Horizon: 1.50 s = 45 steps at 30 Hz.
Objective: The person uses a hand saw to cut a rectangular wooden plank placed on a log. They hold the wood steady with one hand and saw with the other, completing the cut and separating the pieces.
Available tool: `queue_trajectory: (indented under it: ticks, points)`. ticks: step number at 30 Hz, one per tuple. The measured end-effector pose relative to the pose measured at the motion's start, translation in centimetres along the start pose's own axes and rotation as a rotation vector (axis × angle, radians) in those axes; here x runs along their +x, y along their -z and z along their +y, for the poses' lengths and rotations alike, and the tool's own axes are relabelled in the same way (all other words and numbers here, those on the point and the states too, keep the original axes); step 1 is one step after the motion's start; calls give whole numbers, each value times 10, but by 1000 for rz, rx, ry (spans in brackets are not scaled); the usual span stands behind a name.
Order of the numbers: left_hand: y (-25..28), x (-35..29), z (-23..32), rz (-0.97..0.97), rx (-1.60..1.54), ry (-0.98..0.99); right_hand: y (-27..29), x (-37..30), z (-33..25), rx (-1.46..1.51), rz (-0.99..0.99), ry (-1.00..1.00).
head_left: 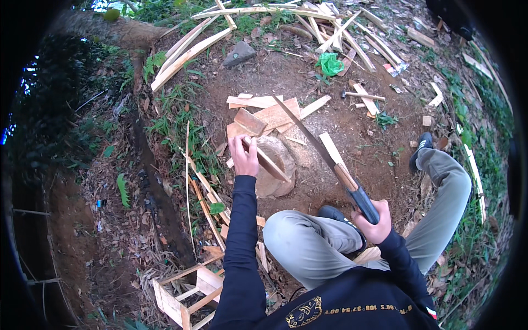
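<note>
fingers (238, 144) of the left hand (246, 160): clamped on the far-left end of a thin plank (273, 166), at the left of the stump (269, 188). plank stands on a narrow edge, slanting over the stump top toward its near-right rim; whether its lower end bears on the wood cannot be told. right-hand fingers wrapped firmly round the dark handle of a machete (314, 141); right hand (375, 223) is to the near right of the stump, blade raised and pointing up and away.

surroundings: offcut boards (280, 114) loosely piled just beyond the stump; hammer (363, 95) well beyond it, to the right; wooden frame (187, 314) well apart, near left. bent left knee (286, 231) just on the near side of the stump.

risk notes (judgement): plank looks poorly braced, so an off-centre blow could roll it or kick it out of the grip. left fingers sit close to the cutting line; a slip or misjudged stroke could reach them. a glancing edge, deflected by a knot or the rounded rim, could carry on toward the knee.
</note>
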<state>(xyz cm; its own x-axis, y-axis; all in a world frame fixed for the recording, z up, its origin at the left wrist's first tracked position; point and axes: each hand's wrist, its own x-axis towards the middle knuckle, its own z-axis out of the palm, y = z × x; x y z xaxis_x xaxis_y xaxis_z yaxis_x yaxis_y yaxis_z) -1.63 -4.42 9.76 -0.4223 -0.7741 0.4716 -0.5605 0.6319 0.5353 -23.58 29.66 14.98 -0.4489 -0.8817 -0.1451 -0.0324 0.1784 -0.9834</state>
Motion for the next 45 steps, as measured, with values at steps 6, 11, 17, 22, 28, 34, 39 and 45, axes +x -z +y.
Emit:
queue_trajectory:
  ticks: [6, 11, 17, 22, 28, 34, 39, 45]
  points:
    - [9, -1, 1, -79, 97, -32, -6, -11, -3, 8, 3, -13]
    - [5, 19, -25, -129, 399, -48, -8, -9, -7, -14, -25, -18]
    - [-46, 5, -81, -267, 641, 29, -14, 3, -6, -40, -79, 41]
    - [-63, -23, -104, -114, 474, 138, -26, 12, 4, 17, -183, 14]
    - [-80, -25, -83, 19, 499, 199, -43, 32, 15, 44, -252, -12]
    - [-80, -22, -90, 61, 500, 178, -55, 38, 12, 28, -265, 46]
    - [-83, -22, -89, 88, 485, 184, -59, 35, 15, 28, -258, 70]
    - [-82, -24, -85, 80, 489, 256, -52, 20, 2, 13, -294, -19]
